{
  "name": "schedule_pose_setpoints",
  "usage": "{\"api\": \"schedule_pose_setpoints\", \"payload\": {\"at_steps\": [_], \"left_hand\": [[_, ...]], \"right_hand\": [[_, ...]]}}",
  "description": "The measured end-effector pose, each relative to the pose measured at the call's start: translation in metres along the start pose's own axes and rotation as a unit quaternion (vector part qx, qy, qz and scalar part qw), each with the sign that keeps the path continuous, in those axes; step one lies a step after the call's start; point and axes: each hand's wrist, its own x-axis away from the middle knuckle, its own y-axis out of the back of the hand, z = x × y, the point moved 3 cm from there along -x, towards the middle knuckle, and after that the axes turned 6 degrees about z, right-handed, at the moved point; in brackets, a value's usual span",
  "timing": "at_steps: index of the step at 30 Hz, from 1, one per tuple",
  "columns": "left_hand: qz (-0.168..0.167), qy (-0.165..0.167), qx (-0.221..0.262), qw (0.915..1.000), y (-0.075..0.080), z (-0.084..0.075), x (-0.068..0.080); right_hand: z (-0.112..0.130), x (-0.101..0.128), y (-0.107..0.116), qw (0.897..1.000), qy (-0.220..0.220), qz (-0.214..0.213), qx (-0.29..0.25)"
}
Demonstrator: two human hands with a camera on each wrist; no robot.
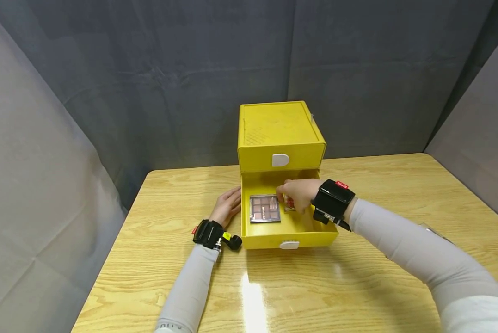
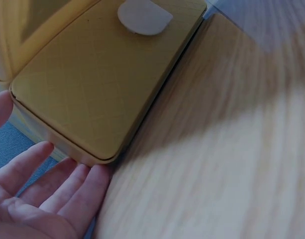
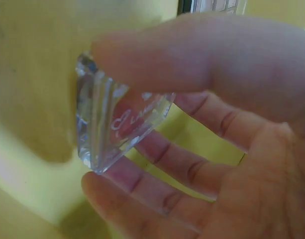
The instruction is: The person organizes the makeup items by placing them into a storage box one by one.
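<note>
A yellow two-drawer box (image 1: 282, 125) stands on the table with its lower drawer (image 1: 263, 230) pulled out. Inside the drawer, on its left side, lies an eyeshadow palette (image 1: 265, 209) with a clear lid. My right hand (image 1: 300, 193) reaches into the drawer beside the palette. Between thumb and fingers it pinches a clear, faceted case (image 3: 92, 127) with white lettering; reddish color shows in it in the head view. My left hand (image 1: 227, 206) is at the box's left side, and in the left wrist view its extended fingertips (image 2: 97, 174) touch the yellow edge.
The upper drawer, with a white pull tab (image 1: 280, 160), is closed. A flat clear item (image 1: 436, 232) lies on the wooden table (image 1: 182, 199) at right, partly hidden behind my right forearm. Grey cloth (image 1: 190, 83) hangs behind the table, with pale cloth panels at both sides.
</note>
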Motion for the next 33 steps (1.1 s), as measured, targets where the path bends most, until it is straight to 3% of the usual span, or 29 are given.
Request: {"api": "schedule_pose_setpoints", "payload": {"at_steps": [27,33], "left_hand": [[0.002,0.002,0.010,1.0000,0.000,0.000,-0.001],[0.003,0.001,0.012,0.9999,0.000,0.000,-0.001]], "right_hand": [[0.000,-0.002,-0.005,0.999,-0.020,-0.031,-0.014],[0.004,0.022,0.012,0.995,0.020,-0.086,-0.044]]}}
